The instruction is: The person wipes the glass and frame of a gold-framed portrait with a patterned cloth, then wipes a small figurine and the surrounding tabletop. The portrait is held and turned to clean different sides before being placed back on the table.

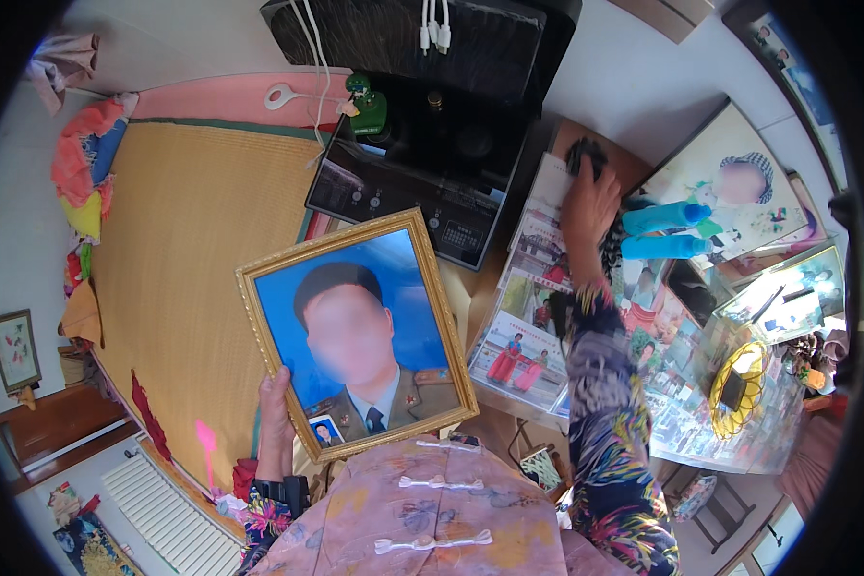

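My left hand (277, 417) grips the lower left edge of a gilt picture frame (443, 324) that holds a portrait on a blue ground, with a small photo at its lower left corner. The frame is tilted in front of my chest. My right hand (592, 198) reaches over the photo-covered tabletop, its fingers on a dark bunched object (585, 155) near the wall; what this is I cannot tell. Beside the right wrist lie two blue bottles (666, 247). Photographs (522, 353) of people lie flat below the forearm.
A black induction cooker (403, 180) stands left of the table, with a green bottle (369, 114) on it and white cables (432, 29) above. A woven mat (187, 252) spreads at left. Large photo prints (734, 187), a yellow basket (723, 425) and a framed picture (828, 273) crowd the right side.
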`<state>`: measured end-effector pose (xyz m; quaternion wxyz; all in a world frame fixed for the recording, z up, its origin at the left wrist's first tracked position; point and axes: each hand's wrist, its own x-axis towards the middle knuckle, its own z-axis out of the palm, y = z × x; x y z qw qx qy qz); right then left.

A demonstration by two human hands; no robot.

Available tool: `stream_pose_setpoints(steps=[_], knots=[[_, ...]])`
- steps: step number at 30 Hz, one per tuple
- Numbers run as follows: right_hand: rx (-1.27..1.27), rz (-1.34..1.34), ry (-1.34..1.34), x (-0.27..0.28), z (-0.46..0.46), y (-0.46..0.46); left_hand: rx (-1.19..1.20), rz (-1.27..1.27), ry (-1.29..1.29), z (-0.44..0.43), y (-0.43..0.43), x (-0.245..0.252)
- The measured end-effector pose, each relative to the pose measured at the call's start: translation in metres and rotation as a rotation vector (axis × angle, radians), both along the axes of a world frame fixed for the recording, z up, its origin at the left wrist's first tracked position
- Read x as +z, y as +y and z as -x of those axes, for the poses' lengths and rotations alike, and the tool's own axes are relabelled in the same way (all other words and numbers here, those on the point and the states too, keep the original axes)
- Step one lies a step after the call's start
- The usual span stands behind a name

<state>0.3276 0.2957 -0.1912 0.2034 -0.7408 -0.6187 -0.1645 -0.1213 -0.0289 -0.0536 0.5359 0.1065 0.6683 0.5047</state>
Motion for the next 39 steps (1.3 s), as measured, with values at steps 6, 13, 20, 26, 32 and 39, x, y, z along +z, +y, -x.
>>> stream_pose_setpoints(steps=[6,13,20,26,32,39], knots=[[0.131,0.149,0.198,0.032,0.061,-0.136,0.027,-0.051,-0.030,0.003,0.006,-0.015],[0.132,0.032,0.099,0.011,0.046,0.008,0.055,-0.050,0.005,0.002,0.012,-0.008],[-0.209,0.131,0.093,0.009,-0.006,0.009,-0.011,-0.084,-0.038,0.010,0.005,-0.006],[0.067,0.148,0.134,0.017,0.052,-0.014,0.052,-0.093,-0.050,0.001,0.014,-0.012],[-0.112,0.191,0.103,0.008,0.010,0.060,0.048,-0.046,0.071,0.000,0.013,-0.009],[-0.214,0.211,0.146,0.016,0.024,-0.010,0.045,-0.055,-0.045,0.008,0.013,-0.021]])
